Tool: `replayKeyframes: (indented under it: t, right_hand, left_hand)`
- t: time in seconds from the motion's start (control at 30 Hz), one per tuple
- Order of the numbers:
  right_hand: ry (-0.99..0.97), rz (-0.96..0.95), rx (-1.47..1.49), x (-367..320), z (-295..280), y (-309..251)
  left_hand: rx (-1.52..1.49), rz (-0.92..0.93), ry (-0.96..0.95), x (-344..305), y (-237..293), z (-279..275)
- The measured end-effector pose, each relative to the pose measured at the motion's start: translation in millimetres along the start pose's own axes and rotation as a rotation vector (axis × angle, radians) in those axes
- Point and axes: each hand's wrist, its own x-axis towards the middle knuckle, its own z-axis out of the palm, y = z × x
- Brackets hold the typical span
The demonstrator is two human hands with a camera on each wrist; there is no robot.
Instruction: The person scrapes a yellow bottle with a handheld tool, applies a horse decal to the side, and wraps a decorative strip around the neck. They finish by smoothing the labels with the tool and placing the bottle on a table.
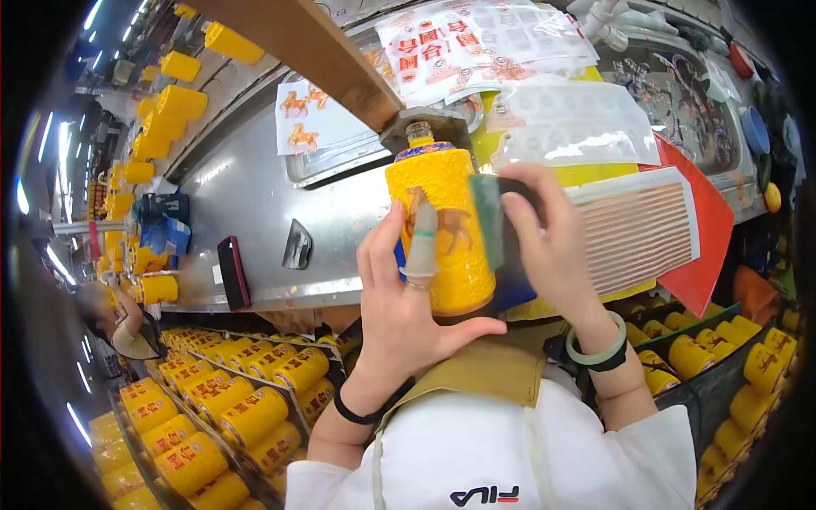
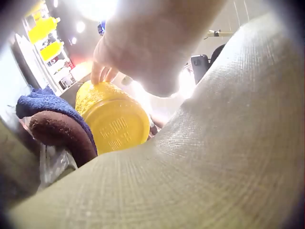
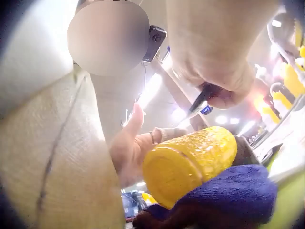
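Observation:
A yellow textured bottle (image 1: 463,285) with a clear glass neck lies before the person, its neck at a dark block. On its side is a brown horse decal (image 1: 454,231). The left hand (image 1: 395,314) touches the bottle's left side with extended fingers, one in a pale finger cot (image 1: 422,242) over the decal; the thumb sticks out past the base. The right hand (image 1: 552,242) grips a scraper (image 1: 487,212) with a dark handle and greenish blade, held at the bottle's right side. A blue cloth (image 3: 228,191) lies under the bottle in the right wrist view.
A wooden beam (image 1: 314,51) slants down to the dark block (image 1: 425,126). Horse decal sheets (image 1: 299,115) and red-print sheets (image 1: 442,51) lie behind; a striped sheet (image 1: 633,229) lies right. A phone (image 1: 233,272) rests left. Crates of yellow bottles (image 1: 229,399) stand below.

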Motion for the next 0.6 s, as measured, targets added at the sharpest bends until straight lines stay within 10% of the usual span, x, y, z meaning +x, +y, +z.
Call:
replayKeyframes:
  t: [0.6]
  right_hand:
    - [0.080, 0.088, 0.116, 2.9, -8.7, -12.8]
  left_hand:
    - [0.240, -0.050, -0.039, 2.7, 14.8, 15.7]
